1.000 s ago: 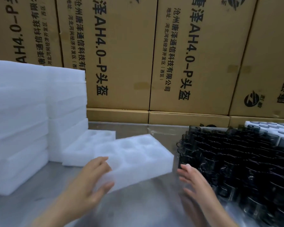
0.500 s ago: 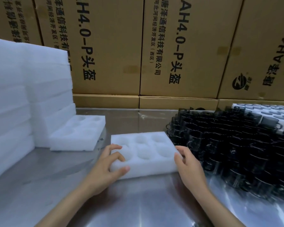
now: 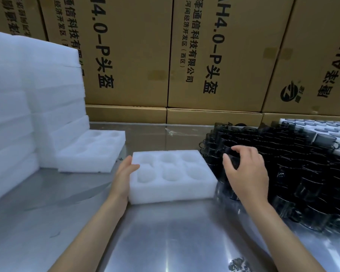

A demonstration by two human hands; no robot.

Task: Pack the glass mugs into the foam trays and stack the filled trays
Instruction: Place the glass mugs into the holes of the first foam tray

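White foam tray (image 3: 173, 176) at frame centre, flat on the metal surface (image 3: 165, 238). Six round wells in two rows of three, all vacant; soft, slightly grainy edges, thick side walls.

Left hand (image 3: 124, 174) against the tray's left side: palm on the wall, thumb lying over the top rim by the nearest well. Fingers beyond that edge are hidden behind the tray, so the left grip cannot be judged loose or closed.

Right hand (image 3: 245, 171) just right of the tray, over the near-left edge of the glass mugs (image 3: 294, 169). Fingers and thumb curve round the rim of one dark mug (image 3: 231, 152); grip looks closed on it, though motion blur softens the fingertips.

Mugs: dark smoked glass, packed tightly, filling centre right to the right edge of frame. Individual outlines hard to separate; handles show only here and there. The group is cut off at the right edge.

Behind the mugs, upper right: a filled tray (image 3: 320, 127) with mug rims showing, partly cut off.

Left of frame: tall stack of foam sheets (image 3: 28, 99), cut off at the left edge; whether these have wells cannot be told. A second empty tray (image 3: 90, 154) lies at the stack's foot, well apart from the central tray.

Back of frame: cardboard cartons (image 3: 214, 55) with printed characters, tops cut off.
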